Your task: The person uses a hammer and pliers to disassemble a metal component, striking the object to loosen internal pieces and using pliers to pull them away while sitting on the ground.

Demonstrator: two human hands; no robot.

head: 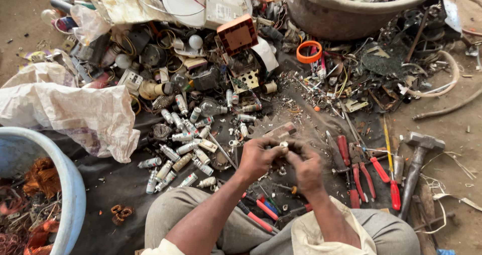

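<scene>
Dusty ground point(30, 14) carries a dark cloth sheet point(115, 179) on which I sit, knees in grey trousers at its near edge. My left hand point(258, 157) and right hand point(306, 167) meet just above my lap, and the fingers of both are closed around a small silvery metal part point(284, 144) pinched between the fingertips. Under my wrists lie red-handled screwdrivers point(258, 217). Beside my right hand, toward the sheet's right edge, rest red-handled pliers point(356, 177), and beyond them on the ground a grey steel hammer point(416, 169). Near the sheet's left side, a cluster of small silver cylindrical capacitors point(181, 149) is scattered just beyond my left hand. At the near left corner stands a pale blue plastic tub point(75, 184) holding tangled copper wire point(40, 177), with a crumpled white woven sack point(75, 109) behind it. Farther off, a heap of broken electrical scrap point(201, 69) covers the sheet's far edge, including an orange plastic ring point(309, 51) and a brown square plastic housing point(237, 34). At the far right sits a large grey basin point(346, 14) filled with parts.
</scene>
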